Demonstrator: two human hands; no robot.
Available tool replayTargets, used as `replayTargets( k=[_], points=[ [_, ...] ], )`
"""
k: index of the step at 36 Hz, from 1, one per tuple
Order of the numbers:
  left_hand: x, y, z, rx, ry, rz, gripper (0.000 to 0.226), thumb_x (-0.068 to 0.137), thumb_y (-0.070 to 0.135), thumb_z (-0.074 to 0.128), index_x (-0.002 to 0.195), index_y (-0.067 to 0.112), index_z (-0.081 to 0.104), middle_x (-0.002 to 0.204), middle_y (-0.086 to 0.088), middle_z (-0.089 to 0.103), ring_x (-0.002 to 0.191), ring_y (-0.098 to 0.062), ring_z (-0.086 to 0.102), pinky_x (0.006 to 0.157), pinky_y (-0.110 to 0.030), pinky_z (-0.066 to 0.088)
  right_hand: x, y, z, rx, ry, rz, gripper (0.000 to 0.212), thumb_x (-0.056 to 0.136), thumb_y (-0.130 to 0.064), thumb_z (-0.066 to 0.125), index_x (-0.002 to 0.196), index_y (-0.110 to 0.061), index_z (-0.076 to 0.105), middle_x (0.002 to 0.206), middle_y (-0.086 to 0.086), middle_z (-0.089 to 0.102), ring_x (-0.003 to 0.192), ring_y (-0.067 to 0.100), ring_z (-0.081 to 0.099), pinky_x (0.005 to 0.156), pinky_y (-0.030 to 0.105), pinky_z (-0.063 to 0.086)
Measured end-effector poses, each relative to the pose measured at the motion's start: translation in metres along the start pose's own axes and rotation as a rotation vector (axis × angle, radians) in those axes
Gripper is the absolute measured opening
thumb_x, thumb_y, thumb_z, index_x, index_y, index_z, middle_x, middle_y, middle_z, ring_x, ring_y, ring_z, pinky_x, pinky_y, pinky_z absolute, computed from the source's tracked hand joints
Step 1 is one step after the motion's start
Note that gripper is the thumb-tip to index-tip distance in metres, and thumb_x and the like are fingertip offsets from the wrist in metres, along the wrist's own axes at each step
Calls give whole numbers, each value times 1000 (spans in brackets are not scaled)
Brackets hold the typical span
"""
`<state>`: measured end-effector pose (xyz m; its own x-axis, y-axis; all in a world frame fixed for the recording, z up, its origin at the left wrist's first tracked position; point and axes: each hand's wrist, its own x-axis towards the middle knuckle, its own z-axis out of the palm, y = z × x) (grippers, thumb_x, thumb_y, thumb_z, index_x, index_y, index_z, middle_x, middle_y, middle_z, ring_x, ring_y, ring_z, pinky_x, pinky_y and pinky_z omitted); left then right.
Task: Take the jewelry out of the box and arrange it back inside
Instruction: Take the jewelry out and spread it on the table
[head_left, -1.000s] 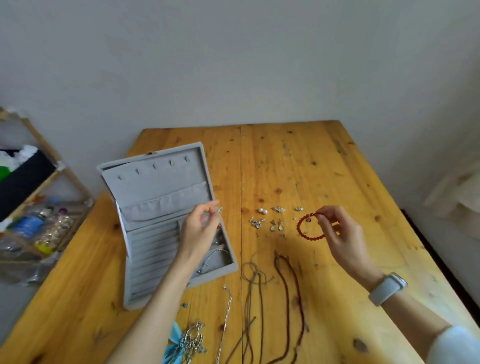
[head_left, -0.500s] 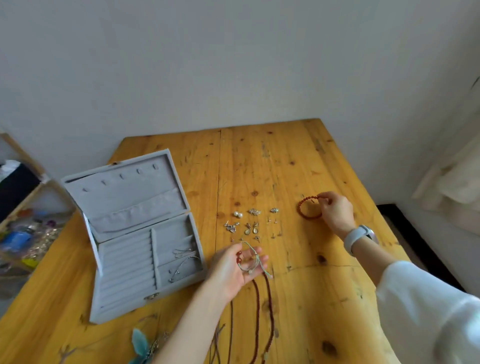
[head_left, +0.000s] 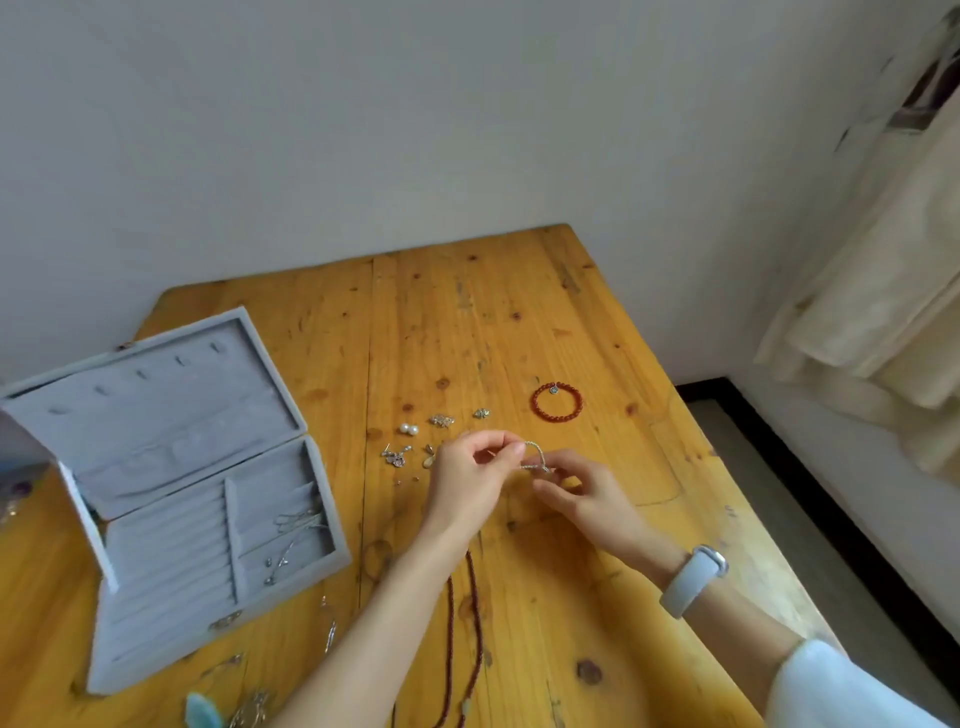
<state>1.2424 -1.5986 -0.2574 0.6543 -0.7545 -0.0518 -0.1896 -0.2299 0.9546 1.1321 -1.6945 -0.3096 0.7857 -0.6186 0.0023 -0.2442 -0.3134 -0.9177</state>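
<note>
An open grey velvet jewelry box lies at the left of the wooden table, with a few silver pieces in its right compartments. My left hand and my right hand meet above the table's middle, each pinching one end of a thin silver bracelet. A red bead bracelet lies on the wood behind them. Small earrings and pearl studs lie in rows to the left of my hands. Dark red bead necklaces stretch toward the near edge.
More silver chains and a teal piece lie near the front edge by the box. A white wall stands behind the table, a cream curtain hangs at the right, and the floor drops away past the table's right edge.
My right hand let go of the red bead bracelet, which now lies on the table, and came to the middle. My left hand brought the silver bracelet up, and both hands hold it.
</note>
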Motion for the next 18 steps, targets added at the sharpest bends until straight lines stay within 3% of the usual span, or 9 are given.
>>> replayTargets(
  k=[3,8,12,16,18],
  points=[
    [5,3,5,-43,-7,15,16,85,15,64,75,28,66,78,11,67,74,2,58,64,-5,44,0,-1,-4,58,89,-18,14,88,-11,58,80,-22,62,85,4,61,76,15,55,74,24,44],
    [21,-6,20,-13,51,-68,4,83,16,66,82,20,65,79,5,66,77,-7,61,67,-15,46,4,-5,-30,140,212,76,14,90,-11,55,80,-8,62,62,-2,55,53,2,49,53,9,39],
    [39,-18,39,141,71,-118,12,82,25,67,91,19,62,86,4,67,76,-10,61,64,-20,46,19,1,-51,63,160,214,16,91,-16,54,85,-8,67,68,5,58,62,15,48,61,26,40],
    [49,-26,51,414,94,-64,11,85,35,62,88,24,62,89,8,68,74,-9,61,59,-22,47,37,14,-61,-142,202,269,19,91,-17,54,95,-5,68,77,4,61,63,12,53,60,21,43],
    [52,-29,52,550,94,-1,13,87,37,59,91,25,62,94,8,67,79,-11,60,60,-25,47,43,18,-61,-267,214,272,20,91,-16,53,97,-5,68,89,7,65,77,17,58,69,25,48]
  ],
)
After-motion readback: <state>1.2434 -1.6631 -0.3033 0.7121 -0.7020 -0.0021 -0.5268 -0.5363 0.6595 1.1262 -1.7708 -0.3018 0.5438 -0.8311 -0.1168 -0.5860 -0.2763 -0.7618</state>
